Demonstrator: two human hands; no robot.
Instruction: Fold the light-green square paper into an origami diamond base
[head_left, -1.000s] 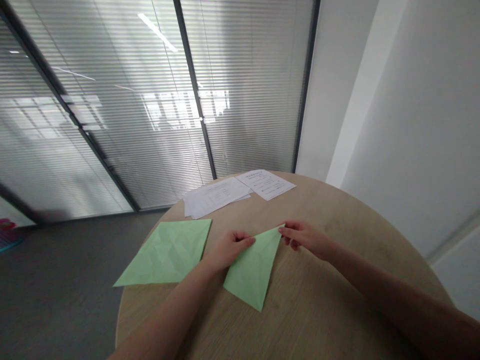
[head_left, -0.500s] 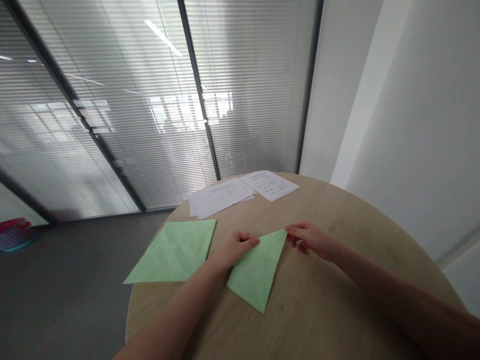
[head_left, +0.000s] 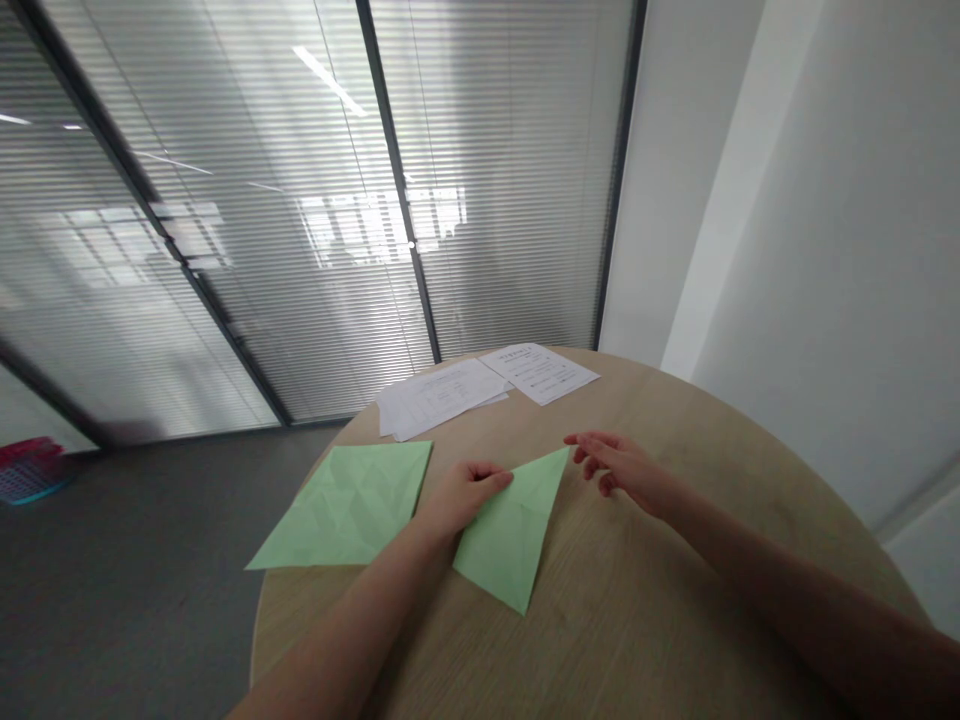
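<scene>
My left hand [head_left: 469, 494] grips the upper left edge of a folded piece of green paper [head_left: 514, 535], thumb on top and the other fingers partly hidden. The paper has a pointed top right corner and a point toward me, with a faint crease across it. Just beyond the top right corner is my right hand [head_left: 615, 468], its fingers loosely apart and holding nothing. Whether a fingertip brushes the corner I cannot tell. To the left of my left hand lies a larger green paper sheet [head_left: 349, 505], creased, reaching past the table's edge.
Printed white sheets [head_left: 446, 395] and another printed page [head_left: 540, 372] lie at the far side of the round wooden table [head_left: 675, 600]. A red and blue plastic basket [head_left: 34, 470] is on the floor at left. Glass panels with blinds and a white wall stand behind.
My right hand has let go of the paper's top right corner, and its fingers have opened and lifted slightly. My left hand keeps its hold; the paper has shifted slightly.
</scene>
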